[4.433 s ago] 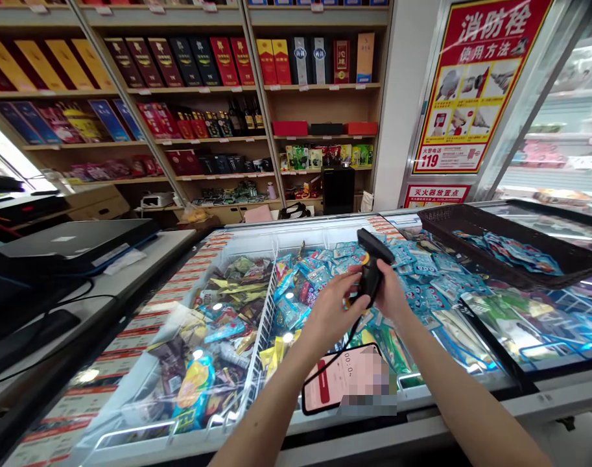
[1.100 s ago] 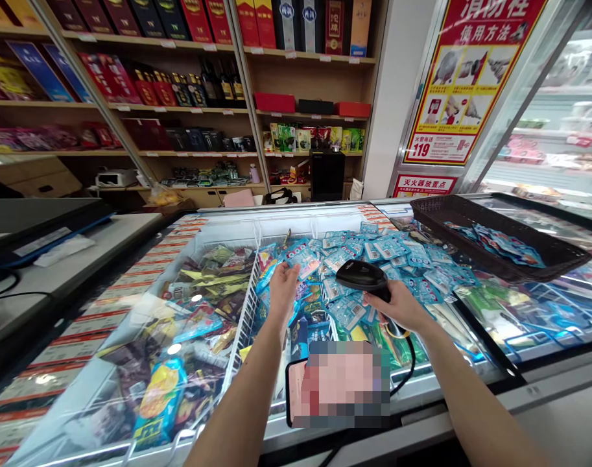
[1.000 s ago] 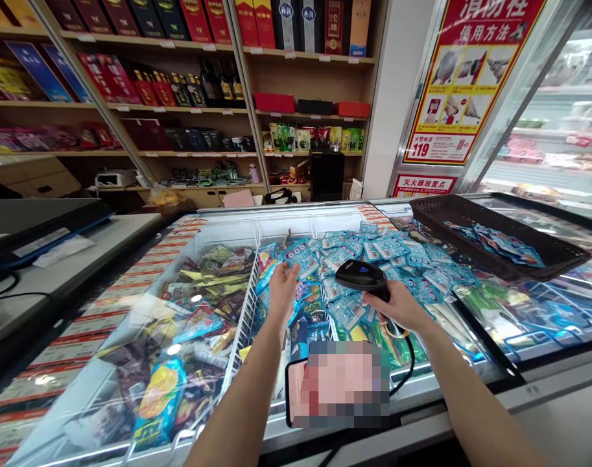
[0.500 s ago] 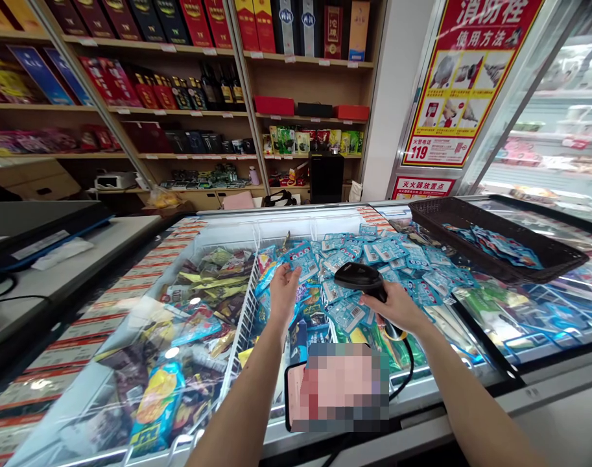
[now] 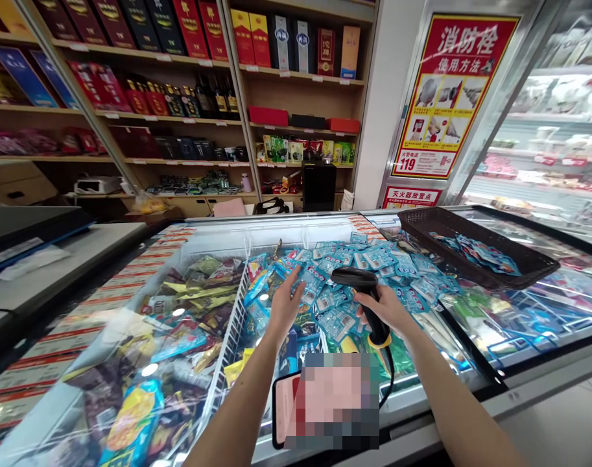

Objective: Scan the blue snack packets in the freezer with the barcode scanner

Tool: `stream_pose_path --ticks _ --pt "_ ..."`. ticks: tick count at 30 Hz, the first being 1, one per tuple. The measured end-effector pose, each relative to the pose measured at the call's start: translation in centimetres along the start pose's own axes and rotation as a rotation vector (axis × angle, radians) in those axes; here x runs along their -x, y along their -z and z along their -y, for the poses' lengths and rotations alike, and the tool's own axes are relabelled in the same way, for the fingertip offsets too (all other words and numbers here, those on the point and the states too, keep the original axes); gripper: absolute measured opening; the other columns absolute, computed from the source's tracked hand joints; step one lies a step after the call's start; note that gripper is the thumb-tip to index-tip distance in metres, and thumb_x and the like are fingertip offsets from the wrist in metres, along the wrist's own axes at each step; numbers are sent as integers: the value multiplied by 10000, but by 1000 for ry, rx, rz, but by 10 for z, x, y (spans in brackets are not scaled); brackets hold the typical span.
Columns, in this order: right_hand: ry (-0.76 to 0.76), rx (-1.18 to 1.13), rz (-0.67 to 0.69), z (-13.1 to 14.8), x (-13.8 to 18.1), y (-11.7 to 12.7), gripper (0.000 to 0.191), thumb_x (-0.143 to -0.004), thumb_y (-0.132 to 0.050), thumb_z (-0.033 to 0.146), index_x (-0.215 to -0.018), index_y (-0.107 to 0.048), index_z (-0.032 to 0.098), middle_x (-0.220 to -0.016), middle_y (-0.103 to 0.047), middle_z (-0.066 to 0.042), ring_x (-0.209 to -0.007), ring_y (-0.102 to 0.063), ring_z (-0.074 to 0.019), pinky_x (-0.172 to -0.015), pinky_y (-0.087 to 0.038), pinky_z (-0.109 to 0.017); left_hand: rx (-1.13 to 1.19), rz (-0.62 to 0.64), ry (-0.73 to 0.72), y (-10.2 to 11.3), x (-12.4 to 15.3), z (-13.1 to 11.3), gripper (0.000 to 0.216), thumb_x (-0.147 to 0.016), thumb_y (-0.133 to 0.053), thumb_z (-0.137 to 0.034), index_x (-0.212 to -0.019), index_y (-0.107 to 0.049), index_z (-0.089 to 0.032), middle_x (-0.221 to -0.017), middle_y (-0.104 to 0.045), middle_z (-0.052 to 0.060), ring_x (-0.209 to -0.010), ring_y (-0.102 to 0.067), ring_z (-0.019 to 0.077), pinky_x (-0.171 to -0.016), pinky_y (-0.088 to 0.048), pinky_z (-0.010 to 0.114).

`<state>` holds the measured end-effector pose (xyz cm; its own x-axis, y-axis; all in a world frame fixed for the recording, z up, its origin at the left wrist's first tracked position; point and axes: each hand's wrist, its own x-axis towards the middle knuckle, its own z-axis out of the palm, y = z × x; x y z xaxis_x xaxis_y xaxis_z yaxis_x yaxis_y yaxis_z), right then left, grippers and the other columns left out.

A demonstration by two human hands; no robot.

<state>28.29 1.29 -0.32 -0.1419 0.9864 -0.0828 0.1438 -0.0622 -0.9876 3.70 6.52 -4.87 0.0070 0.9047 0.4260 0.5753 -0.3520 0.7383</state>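
Observation:
My right hand (image 5: 386, 310) grips a black handheld barcode scanner (image 5: 361, 288) by its handle, head pointing left over the freezer. Its cable runs down toward the near edge. My left hand (image 5: 284, 303) reaches over the open chest freezer (image 5: 257, 227) with fingers stretched out, just above a heap of small blue packets (image 5: 373, 263). It holds nothing. A phone (image 5: 282, 405), its screen blurred, lies on the freezer's near rim between my forearms.
A white wire divider (image 5: 227, 344) separates mixed ice-cream wrappers (image 5: 189, 305) on the left. A black mesh basket (image 5: 471, 250) with blue packets sits on the glass lid at right. A grey counter (image 5: 57, 266) stands left; shelves of boxes behind; a red poster (image 5: 451, 91) at right.
Earlier both hands held the scanner. Now the right alone holds it, lowered over the packets, and the left has opened and stretched toward the blue packets. The view has shifted slightly right.

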Motion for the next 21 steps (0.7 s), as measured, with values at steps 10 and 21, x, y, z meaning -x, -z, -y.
stream_pose_path --ticks 10,21 --pt "111 306 -258 -10 -8 8 536 -683 -594 614 -949 -627 150 -751 -637 -62 -733 -626 -234 -675 -501 -361 -94 -5 -167 -5 -2 1 355 -878 -443 -366 -1181 -585 -245 -1309 -505 73 -1210 -456 229 -1018 -339 406" --pt "231 813 -729 -6 5 8 614 -815 -389 636 -1197 -525 175 -1028 -554 -142 -862 -566 -253 -717 -420 -348 257 -97 56 11 -5 -13 402 -771 -587 -448 -1101 -609 -219 -972 -615 80 -856 -581 201 -720 -450 302"
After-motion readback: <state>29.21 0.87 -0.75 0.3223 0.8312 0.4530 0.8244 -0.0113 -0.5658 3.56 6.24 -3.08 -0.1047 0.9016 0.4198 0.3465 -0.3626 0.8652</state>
